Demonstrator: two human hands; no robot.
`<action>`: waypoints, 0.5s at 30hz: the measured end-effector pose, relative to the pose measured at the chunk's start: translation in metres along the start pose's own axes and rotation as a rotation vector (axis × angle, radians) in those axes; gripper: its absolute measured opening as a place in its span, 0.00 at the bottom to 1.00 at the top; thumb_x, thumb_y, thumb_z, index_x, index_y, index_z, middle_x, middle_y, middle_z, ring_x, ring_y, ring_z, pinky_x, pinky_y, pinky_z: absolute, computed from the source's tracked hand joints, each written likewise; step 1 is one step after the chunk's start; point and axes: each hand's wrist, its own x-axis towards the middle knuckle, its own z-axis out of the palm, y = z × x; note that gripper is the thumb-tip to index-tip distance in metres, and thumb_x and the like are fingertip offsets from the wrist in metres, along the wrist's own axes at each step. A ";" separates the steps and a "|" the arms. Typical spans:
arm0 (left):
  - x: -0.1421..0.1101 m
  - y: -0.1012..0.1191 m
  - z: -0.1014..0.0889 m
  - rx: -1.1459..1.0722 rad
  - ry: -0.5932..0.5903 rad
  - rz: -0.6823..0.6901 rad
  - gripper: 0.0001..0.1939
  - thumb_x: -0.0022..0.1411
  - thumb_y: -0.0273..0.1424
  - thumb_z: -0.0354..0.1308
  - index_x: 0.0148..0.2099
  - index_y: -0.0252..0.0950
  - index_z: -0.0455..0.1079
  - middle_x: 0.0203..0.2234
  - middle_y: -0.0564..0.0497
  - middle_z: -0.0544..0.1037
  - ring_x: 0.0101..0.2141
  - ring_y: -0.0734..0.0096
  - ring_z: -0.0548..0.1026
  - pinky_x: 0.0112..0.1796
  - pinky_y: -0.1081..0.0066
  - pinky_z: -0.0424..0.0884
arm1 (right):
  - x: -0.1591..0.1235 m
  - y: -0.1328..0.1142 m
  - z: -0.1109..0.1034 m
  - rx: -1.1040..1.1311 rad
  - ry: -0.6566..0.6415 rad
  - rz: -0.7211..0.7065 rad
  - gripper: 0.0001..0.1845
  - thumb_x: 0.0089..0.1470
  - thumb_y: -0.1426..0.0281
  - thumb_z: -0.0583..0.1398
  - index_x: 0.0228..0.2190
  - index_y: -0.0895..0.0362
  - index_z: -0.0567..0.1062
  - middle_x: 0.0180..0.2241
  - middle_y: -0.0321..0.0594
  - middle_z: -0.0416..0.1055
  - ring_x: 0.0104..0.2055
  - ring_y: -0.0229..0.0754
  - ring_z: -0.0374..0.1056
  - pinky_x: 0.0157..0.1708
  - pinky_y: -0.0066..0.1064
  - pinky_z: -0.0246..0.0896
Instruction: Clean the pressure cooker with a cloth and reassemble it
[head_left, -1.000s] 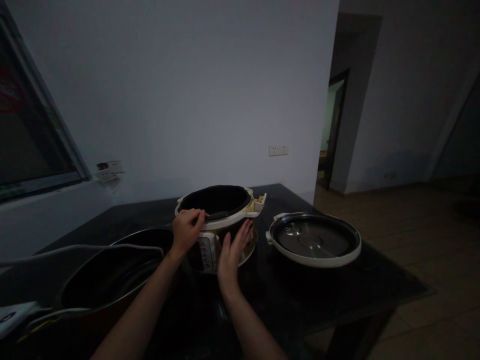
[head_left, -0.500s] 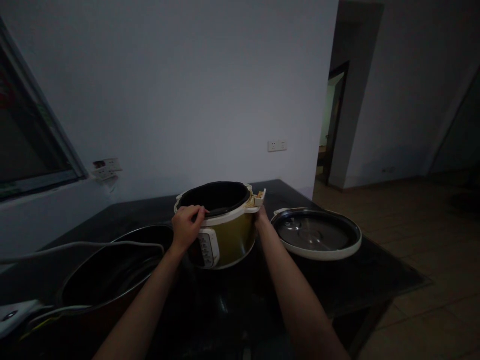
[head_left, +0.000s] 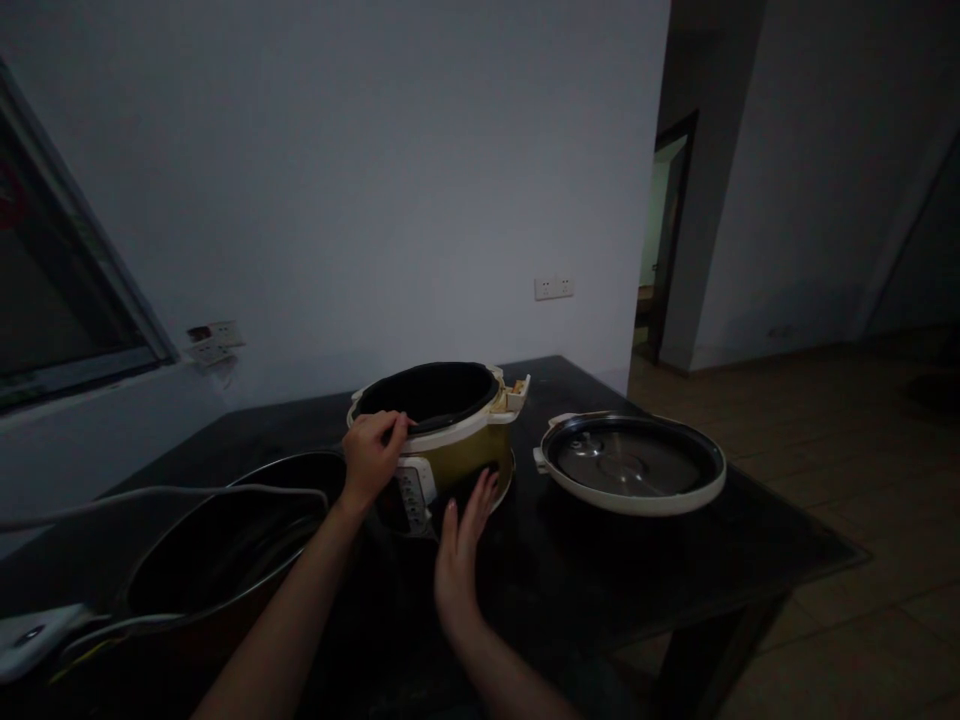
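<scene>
A gold and white electric cooker [head_left: 466,455] with a dark inner pot and a button panel stands lidless on the black table, tilted a little. My left hand [head_left: 373,455] is closed over its near left rim, thumb at the edge of the pot. In front of the cooker's gold side, my right hand [head_left: 461,560] is open with its fingers stretched upward; whether the fingertips touch the wall I cannot tell. The round lid [head_left: 634,465] with its white rim lies upside down to the right.
A large dark pot [head_left: 217,590] sits at the left, with a pale cable [head_left: 202,490] across it and a white plug-like piece [head_left: 37,635] beside it. The black table [head_left: 600,580] ends at the right. Wall sockets [head_left: 553,288] are behind.
My right hand has let go of the cooker's right side and come round to its front, fingers spread. My left hand stays on the rim.
</scene>
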 end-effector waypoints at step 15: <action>0.000 0.000 0.002 0.001 -0.007 0.001 0.17 0.65 0.35 0.46 0.28 0.39 0.72 0.22 0.51 0.76 0.27 0.69 0.74 0.36 0.67 0.64 | 0.225 0.000 -0.019 0.355 -0.048 0.256 0.17 0.58 0.58 0.58 0.35 0.61 0.74 0.36 0.41 0.75 0.39 0.40 0.72 0.43 0.41 0.66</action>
